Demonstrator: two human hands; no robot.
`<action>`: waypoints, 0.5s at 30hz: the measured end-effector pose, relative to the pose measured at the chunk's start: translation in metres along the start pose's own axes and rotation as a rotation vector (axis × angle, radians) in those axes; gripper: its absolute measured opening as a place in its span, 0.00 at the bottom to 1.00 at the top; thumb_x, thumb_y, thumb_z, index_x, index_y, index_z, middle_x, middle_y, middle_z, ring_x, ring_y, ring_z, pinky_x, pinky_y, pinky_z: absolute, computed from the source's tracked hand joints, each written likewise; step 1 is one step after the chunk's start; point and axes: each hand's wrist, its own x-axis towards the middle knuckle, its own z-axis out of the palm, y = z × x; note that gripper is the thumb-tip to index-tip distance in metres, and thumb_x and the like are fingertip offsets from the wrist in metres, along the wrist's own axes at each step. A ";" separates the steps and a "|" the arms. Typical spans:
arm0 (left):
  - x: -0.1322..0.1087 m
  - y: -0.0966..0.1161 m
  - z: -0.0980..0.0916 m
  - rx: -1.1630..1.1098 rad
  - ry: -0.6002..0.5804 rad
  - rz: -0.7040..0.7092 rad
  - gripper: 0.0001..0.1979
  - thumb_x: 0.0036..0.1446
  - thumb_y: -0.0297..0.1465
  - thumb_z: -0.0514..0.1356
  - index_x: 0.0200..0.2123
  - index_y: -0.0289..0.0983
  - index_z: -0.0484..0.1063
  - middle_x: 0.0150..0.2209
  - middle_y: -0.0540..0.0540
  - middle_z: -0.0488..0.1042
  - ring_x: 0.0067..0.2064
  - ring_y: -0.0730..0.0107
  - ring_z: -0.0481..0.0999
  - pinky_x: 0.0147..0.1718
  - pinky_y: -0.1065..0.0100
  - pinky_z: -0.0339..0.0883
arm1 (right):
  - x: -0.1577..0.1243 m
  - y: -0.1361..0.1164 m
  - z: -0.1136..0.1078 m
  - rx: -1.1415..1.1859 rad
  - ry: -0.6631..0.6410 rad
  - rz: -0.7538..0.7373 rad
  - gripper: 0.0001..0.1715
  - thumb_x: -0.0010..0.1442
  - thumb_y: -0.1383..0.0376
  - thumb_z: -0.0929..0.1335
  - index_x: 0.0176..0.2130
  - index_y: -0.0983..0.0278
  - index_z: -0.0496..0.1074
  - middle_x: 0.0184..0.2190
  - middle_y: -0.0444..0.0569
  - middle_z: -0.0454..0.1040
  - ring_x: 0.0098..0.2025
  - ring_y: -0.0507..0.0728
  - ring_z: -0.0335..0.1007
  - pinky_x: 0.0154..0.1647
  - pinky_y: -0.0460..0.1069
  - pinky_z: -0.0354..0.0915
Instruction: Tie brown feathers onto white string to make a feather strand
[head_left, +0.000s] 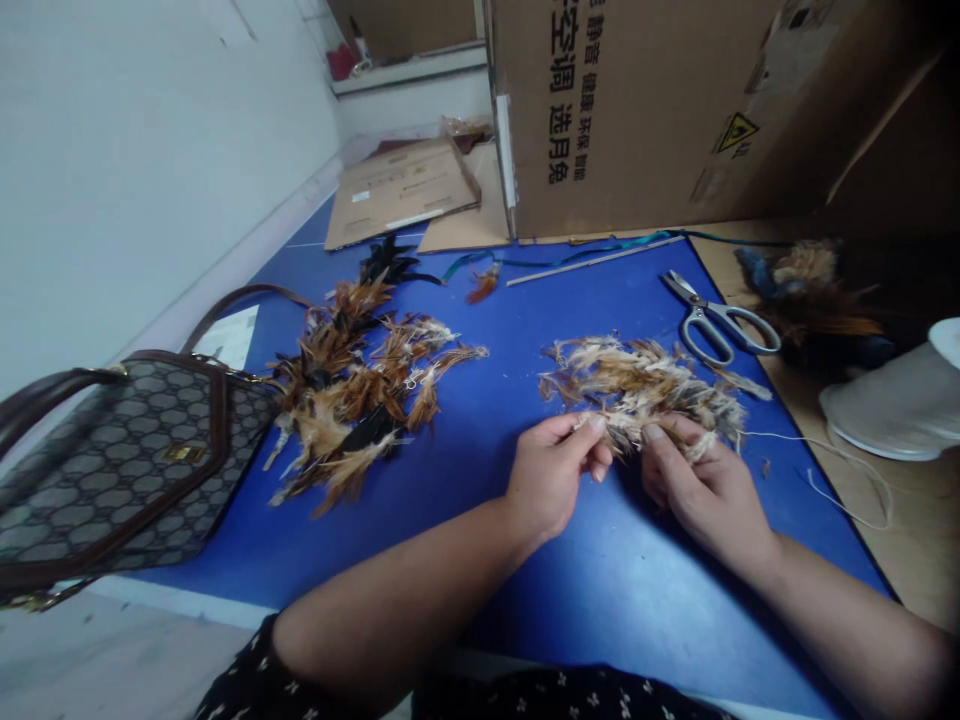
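Head: both hands (551, 480) (705, 490) seemingly pinch feather bundle (645, 385)

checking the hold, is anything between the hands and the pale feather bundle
Nothing visible does: the left hand and right hand both pinch the near edge of the pale feather bundle directly, on the blue mat.

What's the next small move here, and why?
Likely pull the string snug with the right hand while the left hand pins the bundle. Both hands pinch the near end of the pale feathers, and the string lies loose from the right hand toward the spool.
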 end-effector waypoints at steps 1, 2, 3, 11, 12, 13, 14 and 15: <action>0.000 0.000 0.000 -0.003 0.000 0.005 0.20 0.57 0.43 0.76 0.30 0.33 0.76 0.25 0.48 0.74 0.25 0.76 0.69 0.26 0.68 0.58 | 0.000 0.001 0.000 -0.002 -0.010 0.007 0.29 0.74 0.41 0.68 0.31 0.58 0.66 0.19 0.40 0.63 0.19 0.51 0.57 0.19 0.49 0.59; 0.001 0.000 0.000 -0.008 -0.002 0.006 0.20 0.58 0.43 0.76 0.30 0.33 0.76 0.25 0.48 0.74 0.25 0.76 0.69 0.26 0.68 0.58 | 0.000 0.002 0.000 -0.008 -0.016 0.011 0.30 0.74 0.41 0.68 0.31 0.58 0.66 0.19 0.40 0.63 0.19 0.51 0.57 0.19 0.49 0.59; 0.001 0.001 0.000 -0.012 -0.006 0.005 0.19 0.58 0.42 0.76 0.31 0.33 0.77 0.25 0.48 0.74 0.25 0.76 0.69 0.26 0.68 0.58 | 0.000 0.003 0.000 -0.016 -0.019 0.013 0.30 0.74 0.41 0.68 0.31 0.58 0.66 0.19 0.40 0.63 0.19 0.51 0.57 0.19 0.48 0.58; 0.000 0.003 0.001 -0.065 -0.060 -0.022 0.23 0.58 0.41 0.77 0.47 0.30 0.82 0.24 0.49 0.75 0.24 0.75 0.69 0.26 0.67 0.58 | 0.000 0.008 -0.002 -0.049 -0.088 0.046 0.29 0.75 0.41 0.67 0.34 0.59 0.69 0.19 0.40 0.64 0.19 0.51 0.57 0.18 0.48 0.57; 0.000 0.003 0.001 -0.064 -0.065 -0.023 0.22 0.58 0.41 0.77 0.47 0.30 0.82 0.24 0.49 0.75 0.23 0.75 0.69 0.26 0.67 0.58 | 0.000 0.008 -0.002 -0.057 -0.094 0.042 0.29 0.75 0.41 0.67 0.34 0.59 0.69 0.19 0.40 0.64 0.19 0.51 0.57 0.18 0.48 0.57; 0.000 0.003 0.001 -0.062 -0.070 -0.023 0.22 0.58 0.41 0.76 0.46 0.30 0.82 0.24 0.49 0.75 0.23 0.75 0.69 0.26 0.68 0.58 | 0.000 0.008 -0.002 -0.067 -0.098 0.038 0.29 0.75 0.41 0.67 0.34 0.59 0.69 0.19 0.40 0.64 0.19 0.51 0.57 0.18 0.48 0.57; 0.000 0.003 0.001 -0.061 -0.073 -0.022 0.21 0.58 0.41 0.76 0.45 0.30 0.82 0.23 0.49 0.75 0.23 0.76 0.69 0.25 0.68 0.58 | 0.000 0.008 -0.002 -0.079 -0.101 0.032 0.29 0.75 0.41 0.67 0.34 0.59 0.69 0.19 0.40 0.64 0.19 0.51 0.57 0.18 0.48 0.58; 0.000 0.003 0.001 -0.060 -0.070 -0.020 0.20 0.58 0.41 0.76 0.44 0.30 0.82 0.23 0.50 0.74 0.23 0.76 0.69 0.25 0.68 0.58 | -0.001 0.008 -0.002 -0.091 -0.099 0.023 0.29 0.75 0.41 0.67 0.33 0.60 0.69 0.19 0.40 0.65 0.19 0.51 0.58 0.19 0.48 0.58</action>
